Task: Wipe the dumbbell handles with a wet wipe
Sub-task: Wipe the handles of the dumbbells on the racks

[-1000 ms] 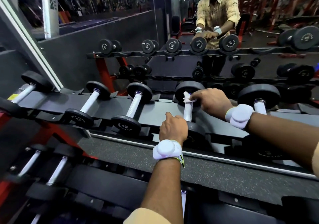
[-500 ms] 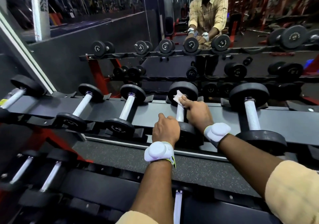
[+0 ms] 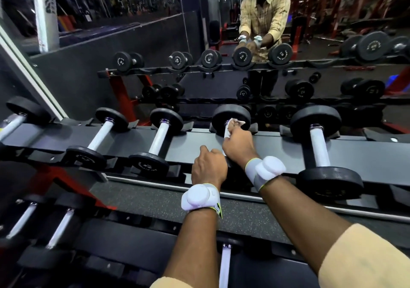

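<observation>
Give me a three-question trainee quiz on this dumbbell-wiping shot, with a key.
1. True or false: the right hand holds the wipe on the handle of a dumbbell.
2. The left hand is: A) gripping that same dumbbell's near end; B) holding a second wipe; C) hanging free with straight fingers.
3. Fill in: the wipe shows at the handle's ___ end (near/far).

Key: 1 true; 2 A; 3 far.
</observation>
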Action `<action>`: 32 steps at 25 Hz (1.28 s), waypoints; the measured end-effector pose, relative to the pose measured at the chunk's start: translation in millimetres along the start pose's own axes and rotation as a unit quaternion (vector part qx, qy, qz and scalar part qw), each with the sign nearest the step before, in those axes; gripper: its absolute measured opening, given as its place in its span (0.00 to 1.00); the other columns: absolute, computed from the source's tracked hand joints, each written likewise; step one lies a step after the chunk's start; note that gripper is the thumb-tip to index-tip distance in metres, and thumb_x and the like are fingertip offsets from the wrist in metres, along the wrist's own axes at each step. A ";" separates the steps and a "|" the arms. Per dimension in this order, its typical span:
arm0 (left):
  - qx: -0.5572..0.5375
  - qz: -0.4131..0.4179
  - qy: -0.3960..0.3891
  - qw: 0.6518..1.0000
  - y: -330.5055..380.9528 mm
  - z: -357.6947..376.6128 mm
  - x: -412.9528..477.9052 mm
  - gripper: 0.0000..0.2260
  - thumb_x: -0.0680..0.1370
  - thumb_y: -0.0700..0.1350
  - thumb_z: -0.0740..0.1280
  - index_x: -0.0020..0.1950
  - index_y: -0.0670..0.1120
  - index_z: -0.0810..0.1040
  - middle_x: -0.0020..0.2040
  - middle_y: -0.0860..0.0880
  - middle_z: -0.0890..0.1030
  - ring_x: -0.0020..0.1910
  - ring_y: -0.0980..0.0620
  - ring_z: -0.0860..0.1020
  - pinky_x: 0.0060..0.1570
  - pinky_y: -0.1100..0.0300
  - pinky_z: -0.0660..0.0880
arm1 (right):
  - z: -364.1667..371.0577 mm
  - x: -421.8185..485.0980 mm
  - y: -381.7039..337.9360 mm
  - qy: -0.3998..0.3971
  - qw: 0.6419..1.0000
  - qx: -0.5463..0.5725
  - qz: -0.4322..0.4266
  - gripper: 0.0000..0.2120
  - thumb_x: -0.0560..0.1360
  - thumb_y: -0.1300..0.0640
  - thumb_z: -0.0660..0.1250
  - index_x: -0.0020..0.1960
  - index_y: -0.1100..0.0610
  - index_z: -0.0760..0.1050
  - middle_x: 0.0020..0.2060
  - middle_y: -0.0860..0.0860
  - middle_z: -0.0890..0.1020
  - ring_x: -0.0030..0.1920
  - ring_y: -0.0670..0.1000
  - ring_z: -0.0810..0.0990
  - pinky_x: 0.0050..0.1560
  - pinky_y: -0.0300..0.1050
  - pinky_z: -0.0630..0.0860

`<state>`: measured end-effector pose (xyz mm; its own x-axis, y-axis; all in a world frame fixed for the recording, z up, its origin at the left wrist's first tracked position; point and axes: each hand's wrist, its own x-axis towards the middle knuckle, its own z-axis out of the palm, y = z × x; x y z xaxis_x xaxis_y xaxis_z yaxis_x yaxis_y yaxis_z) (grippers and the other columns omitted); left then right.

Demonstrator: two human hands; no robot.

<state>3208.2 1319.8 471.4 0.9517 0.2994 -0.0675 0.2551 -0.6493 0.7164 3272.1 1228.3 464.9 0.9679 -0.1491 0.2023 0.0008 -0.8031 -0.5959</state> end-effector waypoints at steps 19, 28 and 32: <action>0.012 -0.002 0.011 1.000 3.9 1.1 -0.9 0.15 0.82 0.46 0.50 0.62 0.41 0.70 0.62 0.35 0.76 0.61 0.35 0.73 0.56 0.49 0.68 | -6.8 -3.6 12.2 -0.015 0.985 0.149 0.089 0.15 0.74 0.48 0.67 0.51 0.60 0.80 0.48 0.59 0.83 0.55 0.62 0.79 0.52 0.47 0.73; 0.016 -0.005 0.010 1.000 2.3 1.8 -0.3 0.16 0.81 0.47 0.50 0.62 0.42 0.70 0.62 0.35 0.76 0.61 0.36 0.73 0.56 0.49 0.68 | -8.4 -11.5 13.6 0.023 0.989 0.114 0.092 0.12 0.77 0.51 0.63 0.58 0.50 0.80 0.57 0.57 0.81 0.61 0.63 0.75 0.58 0.51 0.69; 0.019 -0.001 0.013 1.000 1.3 2.9 -1.1 0.16 0.81 0.47 0.50 0.62 0.42 0.71 0.61 0.35 0.76 0.60 0.35 0.74 0.53 0.50 0.67 | -4.9 -20.9 18.7 0.070 0.991 0.102 0.056 0.11 0.76 0.56 0.62 0.49 0.59 0.83 0.49 0.59 0.83 0.53 0.65 0.77 0.48 0.46 0.72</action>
<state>3208.0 1316.6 470.4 0.9466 0.3184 -0.0498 0.2633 -0.6749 0.6894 3250.7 1213.5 453.3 0.9202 -0.3217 0.2230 -0.0409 -0.6455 -0.7627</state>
